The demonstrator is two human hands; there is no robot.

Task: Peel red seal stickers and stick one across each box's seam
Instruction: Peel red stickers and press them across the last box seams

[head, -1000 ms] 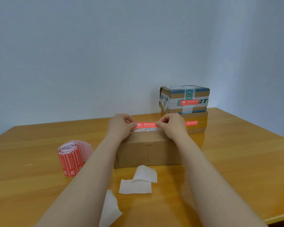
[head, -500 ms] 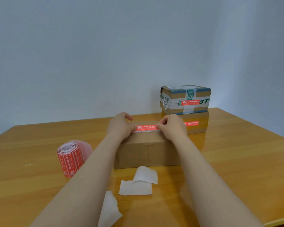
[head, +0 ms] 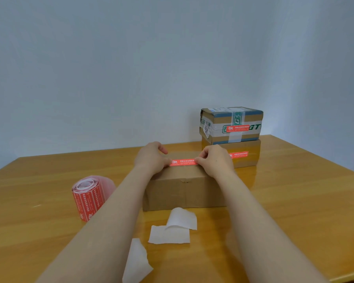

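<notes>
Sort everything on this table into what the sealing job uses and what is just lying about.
Job: sticker, held by left hand and right hand; front box; sticker roll; upper box and lower box, both already stickered.
Lying about: three white backing scraps.

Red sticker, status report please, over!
Hands: left hand and right hand each pinch an end of the red sticker. Sticker stretched level at the front box top; stuck or not, cannot tell. Nothing seen blocking it.
</notes>
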